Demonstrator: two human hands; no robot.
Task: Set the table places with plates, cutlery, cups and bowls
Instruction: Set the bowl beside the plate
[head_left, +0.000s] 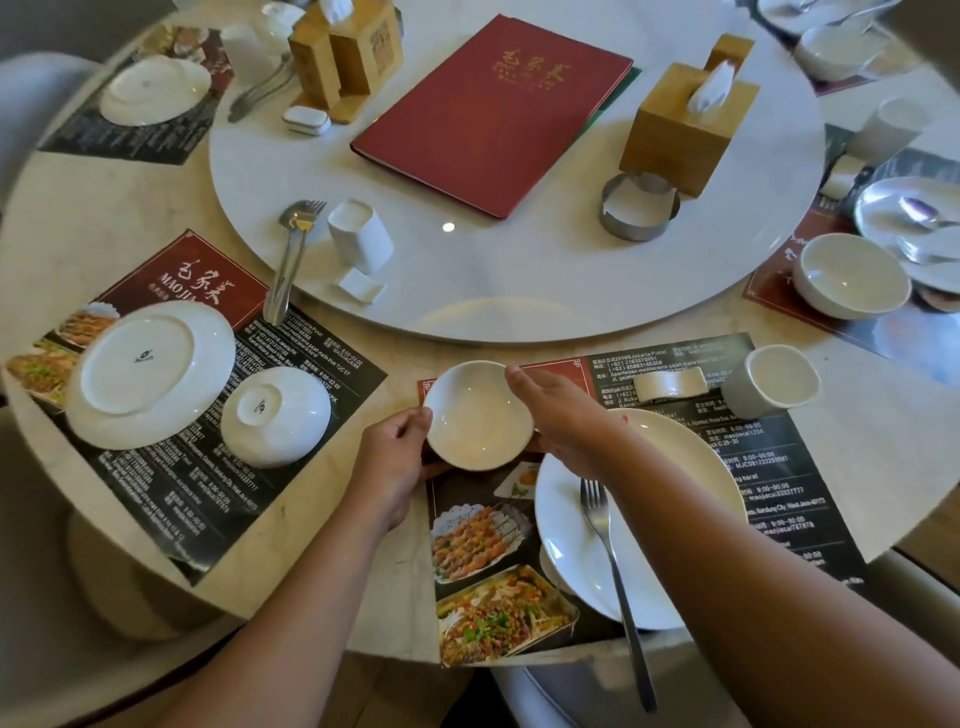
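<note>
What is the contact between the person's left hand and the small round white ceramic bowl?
Touching. The head view shows the left hand gripping the left rim of the small round white ceramic bowl, thumb on the rim, no gap.

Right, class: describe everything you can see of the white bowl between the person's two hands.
The bowl is small, round, white and glossy, ceramic by its look, upright and empty. It sits over the far left corner of the nearest placemat, beside the plate. The left hand grips its left rim, thumb on top; the right hand lies straight-fingered against its right side.
</note>
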